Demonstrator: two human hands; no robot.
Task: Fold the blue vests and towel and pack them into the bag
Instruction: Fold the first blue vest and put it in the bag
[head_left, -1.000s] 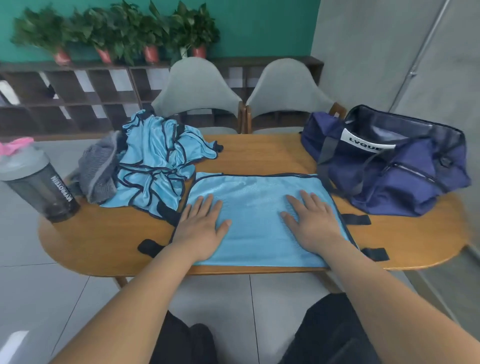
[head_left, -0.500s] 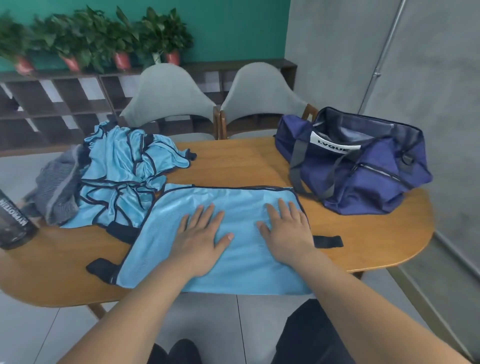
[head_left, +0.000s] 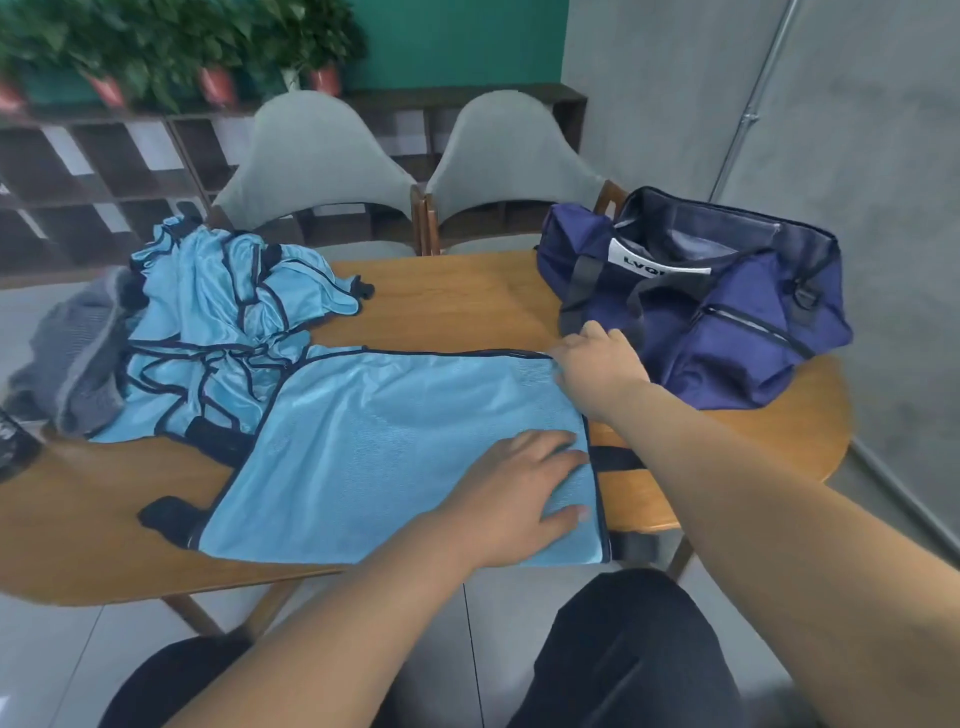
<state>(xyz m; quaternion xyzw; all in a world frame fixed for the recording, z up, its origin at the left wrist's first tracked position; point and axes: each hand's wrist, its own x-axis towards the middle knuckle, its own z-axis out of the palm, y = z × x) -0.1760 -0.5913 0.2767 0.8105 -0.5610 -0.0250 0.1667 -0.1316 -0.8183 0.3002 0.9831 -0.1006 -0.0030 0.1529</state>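
White label (head_left: 655, 261) on navy bag (head_left: 737, 364) reads "LVQ", rest hidden.

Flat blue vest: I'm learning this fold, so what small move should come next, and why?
Probably fold the right edge leftward over the middle. The flat blue vest lies spread on the table, the right hand curls on its far right corner, and the left hand rests flat by the near right edge, so both are placed to lift that side.
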